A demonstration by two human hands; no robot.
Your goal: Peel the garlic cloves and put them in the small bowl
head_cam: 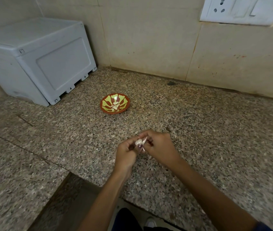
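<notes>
A small red and yellow-green bowl [106, 107] sits on the speckled granite counter [199, 124] and holds several peeled white garlic cloves [115, 105]. Nearer to me, both hands meet above the counter. My left hand [126, 155] grips a pale garlic clove [139, 141] with curled fingers. My right hand [159, 146] pinches a thin strip of papery skin [145, 140] that sticks up from the clove. Part of the clove is hidden by my fingers.
A grey plastic box [37, 59] stands at the back left against the tiled wall. A white socket and switch plate [242, 10] is on the wall at the upper right. The counter's front edge [109, 189] steps back below my forearms.
</notes>
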